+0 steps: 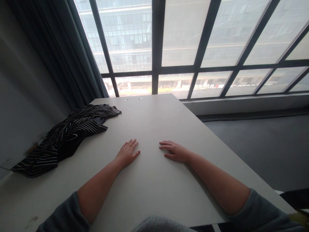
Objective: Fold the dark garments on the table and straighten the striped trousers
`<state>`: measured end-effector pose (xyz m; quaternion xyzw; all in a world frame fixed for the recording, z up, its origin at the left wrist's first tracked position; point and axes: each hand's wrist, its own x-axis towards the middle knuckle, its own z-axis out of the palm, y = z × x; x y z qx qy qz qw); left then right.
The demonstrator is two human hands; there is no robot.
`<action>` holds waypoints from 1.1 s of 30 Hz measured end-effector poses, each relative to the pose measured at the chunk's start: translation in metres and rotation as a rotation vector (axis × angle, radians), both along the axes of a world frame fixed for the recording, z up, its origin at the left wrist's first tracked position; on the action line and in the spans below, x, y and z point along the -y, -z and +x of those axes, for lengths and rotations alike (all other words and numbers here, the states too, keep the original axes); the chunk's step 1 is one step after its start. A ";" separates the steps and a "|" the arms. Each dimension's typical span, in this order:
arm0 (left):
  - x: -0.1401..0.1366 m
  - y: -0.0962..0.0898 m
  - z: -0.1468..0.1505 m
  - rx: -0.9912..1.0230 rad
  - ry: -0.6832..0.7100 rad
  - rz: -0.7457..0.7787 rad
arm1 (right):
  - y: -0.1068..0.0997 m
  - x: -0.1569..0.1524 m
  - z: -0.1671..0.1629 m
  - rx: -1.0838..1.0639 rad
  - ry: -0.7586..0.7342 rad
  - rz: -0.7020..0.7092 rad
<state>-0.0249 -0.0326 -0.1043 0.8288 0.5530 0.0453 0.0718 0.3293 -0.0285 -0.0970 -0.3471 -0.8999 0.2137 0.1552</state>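
A big window with dark bars fills most of the top of the frame. The white table comes next, running from the bottom up to the middle, near the glass. It looks hard and stiff, and much too heavy to lift by hand. A dark curtain hangs at the upper left.

The striped cloth, black with thin white lines, lies in a crumpled heap on the left side of the table. It may be a piece of clothing, but the folds hide its shape. I think it is soft, light and floppy, and it should not break. It may be a bit slippery, I can't tell. A good place to grab is the loose edge at its right end, or a fat fold in the middle.

The left hand and the right hand are near the middle of the frame, apart from each other. Both are palm down on the table, with fingers loose and holding nothing. The left one is nearer the cloth but not touching it.

Smallest are two little round caps at the table's far end.
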 end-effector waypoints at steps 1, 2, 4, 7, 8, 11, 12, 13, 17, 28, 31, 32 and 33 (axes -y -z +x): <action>0.000 0.001 0.000 0.001 0.000 0.004 | 0.001 0.000 0.000 -0.007 -0.001 0.001; -0.001 0.001 0.000 0.001 -0.001 0.005 | 0.001 0.000 0.000 -0.011 -0.001 0.003; -0.001 0.001 -0.002 0.000 0.000 -0.002 | 0.002 -0.001 0.001 -0.013 0.000 0.007; -0.001 -0.001 -0.007 0.008 0.026 -0.016 | 0.004 -0.001 0.001 -0.013 0.004 0.010; -0.001 -0.002 -0.011 0.014 0.044 -0.019 | 0.004 -0.001 0.001 -0.012 0.004 0.008; -0.002 -0.007 -0.025 0.033 0.097 -0.034 | 0.004 -0.001 0.001 -0.008 0.002 -0.003; -0.003 -0.009 -0.031 0.038 0.112 -0.042 | 0.004 -0.001 0.002 -0.008 0.002 -0.008; -0.004 -0.011 -0.038 0.039 0.126 -0.050 | 0.004 -0.001 0.002 -0.010 0.001 -0.013; -0.008 -0.020 -0.066 0.010 0.110 -0.057 | 0.004 -0.002 0.002 -0.011 -0.002 -0.011; -0.018 -0.029 -0.135 0.071 -0.106 0.163 | 0.009 -0.004 0.004 0.007 -0.008 -0.010; -0.019 -0.042 -0.163 0.124 -0.308 0.344 | 0.012 -0.006 0.004 0.023 -0.003 -0.008; -0.018 -0.047 -0.174 0.143 -0.391 0.411 | 0.013 -0.006 0.004 0.034 -0.001 -0.008; -0.017 -0.051 -0.184 0.160 -0.476 0.475 | 0.014 -0.007 0.004 0.043 0.001 -0.006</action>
